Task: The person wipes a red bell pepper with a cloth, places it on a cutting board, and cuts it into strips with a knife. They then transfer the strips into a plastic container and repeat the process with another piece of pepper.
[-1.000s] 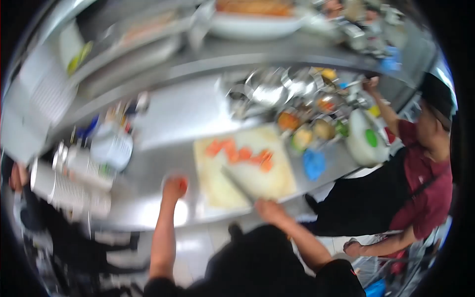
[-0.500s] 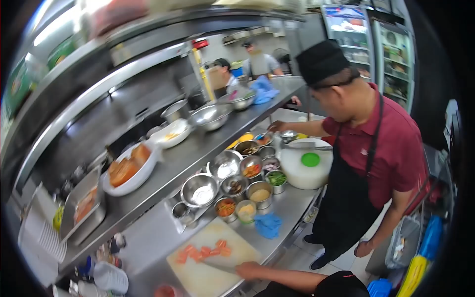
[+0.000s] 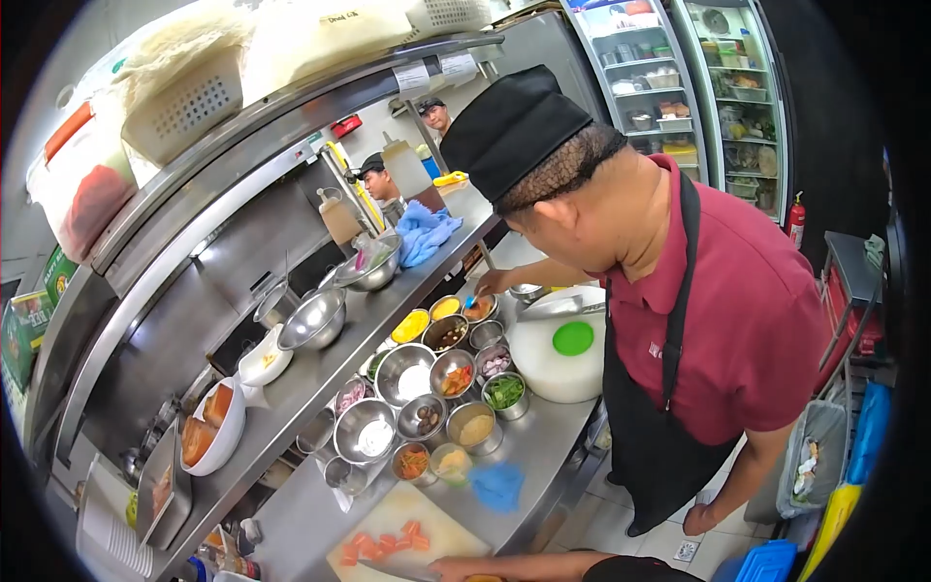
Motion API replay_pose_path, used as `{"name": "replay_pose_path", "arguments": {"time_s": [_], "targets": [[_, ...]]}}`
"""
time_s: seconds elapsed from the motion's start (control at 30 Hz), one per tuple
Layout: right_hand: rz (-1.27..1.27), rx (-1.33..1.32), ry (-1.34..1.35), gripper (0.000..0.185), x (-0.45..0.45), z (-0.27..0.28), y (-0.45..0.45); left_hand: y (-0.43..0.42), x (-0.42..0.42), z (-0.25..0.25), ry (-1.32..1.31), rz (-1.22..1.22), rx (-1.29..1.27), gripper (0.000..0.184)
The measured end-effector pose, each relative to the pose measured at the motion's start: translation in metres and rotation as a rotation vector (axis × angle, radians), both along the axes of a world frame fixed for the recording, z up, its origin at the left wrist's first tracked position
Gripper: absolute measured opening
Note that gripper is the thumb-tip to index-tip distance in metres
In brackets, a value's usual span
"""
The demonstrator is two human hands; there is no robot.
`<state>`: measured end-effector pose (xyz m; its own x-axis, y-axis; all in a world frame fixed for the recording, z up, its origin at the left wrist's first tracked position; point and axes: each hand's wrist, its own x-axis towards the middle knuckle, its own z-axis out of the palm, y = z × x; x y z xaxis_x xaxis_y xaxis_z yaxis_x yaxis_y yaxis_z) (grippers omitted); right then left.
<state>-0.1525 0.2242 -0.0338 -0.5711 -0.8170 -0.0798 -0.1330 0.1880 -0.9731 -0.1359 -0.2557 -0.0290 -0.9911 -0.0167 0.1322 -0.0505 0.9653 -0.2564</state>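
At the bottom of the view, my right hand [image 3: 454, 568] is closed round the handle of a knife [image 3: 398, 570], whose blade lies low over the cutting board [image 3: 451, 529]. Orange-red chunks [image 3: 386, 543] rest in a loose row on the board, just beyond the blade. My left hand is out of the frame. Past the board's far edge stand a small bowl of orange shreds [image 3: 412, 462] and one of pale yellow pieces [image 3: 451, 465]. A blue cloth [image 3: 497, 485] lies to the right of them.
A co-worker [image 3: 718, 291] in a red shirt and black apron stands at the right, one hand over the bowls, beside a round white board [image 3: 553, 354]. Metal bowls [image 3: 405, 374] crowd the counter. A raised shelf [image 3: 320, 388] crosses behind. Two more people are beyond it.
The view has swung up and to the right, so the board sits lower and my left hand has left the frame. My right hand still holds the knife. The co-worker appears larger.
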Motion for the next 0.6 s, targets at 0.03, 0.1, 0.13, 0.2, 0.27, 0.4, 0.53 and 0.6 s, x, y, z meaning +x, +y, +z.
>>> {"name": "replay_pose_path", "arguments": {"time_s": [0.03, 0.1, 0.13, 0.2, 0.27, 0.4, 0.53, 0.6], "targets": [[0.01, 0.049, -0.019, 0.025, -0.001, 0.0, 0.004, 0.003, -0.017, 0.004, 0.058, -0.077, -0.008, 0.036], [0.004, 0.029, -0.075, 0.031, -0.009, -0.028, -0.006, 0.013, -0.055, 0.013, 0.213, -0.281, -0.063, 0.033], [0.017, -0.004, -0.124, 0.032, -0.008, -0.019, 0.003, 0.018, -0.078, 0.016, 0.355, -0.455, -0.142, 0.032], [0.037, -0.028, -0.179, 0.032, -0.003, 0.011, 0.025, 0.02, -0.105, 0.022, 0.359, -0.483, -0.206, 0.029], [0.099, -0.06, -0.312, 0.029, 0.006, 0.035, 0.036, 0.017, -0.088, 0.016, 0.21, -0.364, -0.176, 0.025], [0.073, 0.018, -0.142, 0.035, -0.005, -0.018, 0.004, -0.004, 0.015, -0.001, -0.137, -0.019, -0.007, 0.02], [-0.03, 0.069, 0.094, 0.032, 0.004, -0.006, 0.015, -0.005, 0.081, -0.002, -0.235, 0.18, 0.28, 0.017], [-0.072, 0.07, 0.022, 0.031, 0.006, 0.006, 0.022, 0.022, 0.084, 0.017, -0.045, 0.349, 0.591, 0.017]]}}
